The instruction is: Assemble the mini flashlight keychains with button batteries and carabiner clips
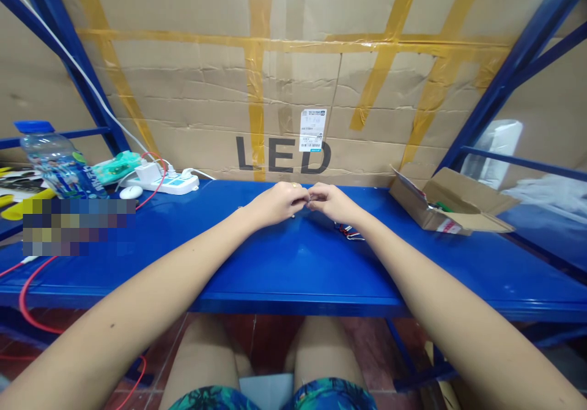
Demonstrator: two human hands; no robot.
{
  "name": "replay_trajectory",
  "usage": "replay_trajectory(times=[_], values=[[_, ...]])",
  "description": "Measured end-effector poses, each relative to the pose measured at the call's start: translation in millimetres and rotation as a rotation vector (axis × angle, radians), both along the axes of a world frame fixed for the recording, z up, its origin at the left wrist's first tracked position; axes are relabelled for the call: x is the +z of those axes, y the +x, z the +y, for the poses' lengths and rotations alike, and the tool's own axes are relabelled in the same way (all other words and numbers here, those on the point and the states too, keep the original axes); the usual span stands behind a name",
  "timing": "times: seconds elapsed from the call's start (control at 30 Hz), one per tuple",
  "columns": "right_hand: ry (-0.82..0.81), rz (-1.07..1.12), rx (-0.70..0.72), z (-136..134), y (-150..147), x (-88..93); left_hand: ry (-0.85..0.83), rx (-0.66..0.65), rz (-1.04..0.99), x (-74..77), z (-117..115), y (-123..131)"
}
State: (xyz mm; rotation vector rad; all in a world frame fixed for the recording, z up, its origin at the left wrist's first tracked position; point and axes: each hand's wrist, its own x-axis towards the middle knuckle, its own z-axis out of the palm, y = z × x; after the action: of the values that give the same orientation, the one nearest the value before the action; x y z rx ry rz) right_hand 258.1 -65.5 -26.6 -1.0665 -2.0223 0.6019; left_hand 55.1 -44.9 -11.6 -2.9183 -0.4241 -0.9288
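My left hand (283, 205) and my right hand (328, 202) meet fingertip to fingertip just above the far part of the blue table (293, 269). The fingers of both are curled and pinched together. Whatever sits between them is too small or too hidden to name. A tiny pale bit (293, 215) shows under the left fingers. Beside my right wrist lies a small group of thin red, dark and silvery loop-shaped pieces (349, 233), partly covered by the forearm.
An opened cardboard box (424, 214) stands on the right, with something green inside. At the left are a water bottle (59, 159), a white power strip (172, 183), a white mouse (131, 192) and red cables (27, 300). A large taped carton (211, 104) backs the table between blue posts.
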Motion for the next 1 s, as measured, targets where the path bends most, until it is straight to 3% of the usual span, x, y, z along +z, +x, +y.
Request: replay_trajectory(times=[0.1,0.2,0.33,0.53,0.7,0.87,1.0], values=[[-0.025,0.025,-0.008,0.0,0.0,0.1,0.0,0.028,-0.014,2.9,-0.2,-1.8],[-0.039,0.04,-0.027,0.9,1.3,-0.8,-0.01,0.147,0.013,8.5,1.6,-7.1],[-0.026,0.007,-0.063,0.6,3.0,-0.3,-0.081,0.318,0.248,12.4,5.5,-16.1],[-0.012,-0.063,-0.078,-1.3,1.6,1.1,-0.18,0.33,0.492,1.3,10.7,-16.6],[-0.018,-0.082,-0.036,1.0,0.9,-2.9,-0.173,0.313,0.476,-5.1,13.5,-11.3],[-0.015,-0.102,-0.031,1.8,2.1,-4.8,-0.24,0.405,0.428,-1.5,11.8,-12.4],[-0.021,-0.111,-0.058,1.0,2.5,-4.5,-0.266,0.285,0.205,3.7,7.7,-11.9]])
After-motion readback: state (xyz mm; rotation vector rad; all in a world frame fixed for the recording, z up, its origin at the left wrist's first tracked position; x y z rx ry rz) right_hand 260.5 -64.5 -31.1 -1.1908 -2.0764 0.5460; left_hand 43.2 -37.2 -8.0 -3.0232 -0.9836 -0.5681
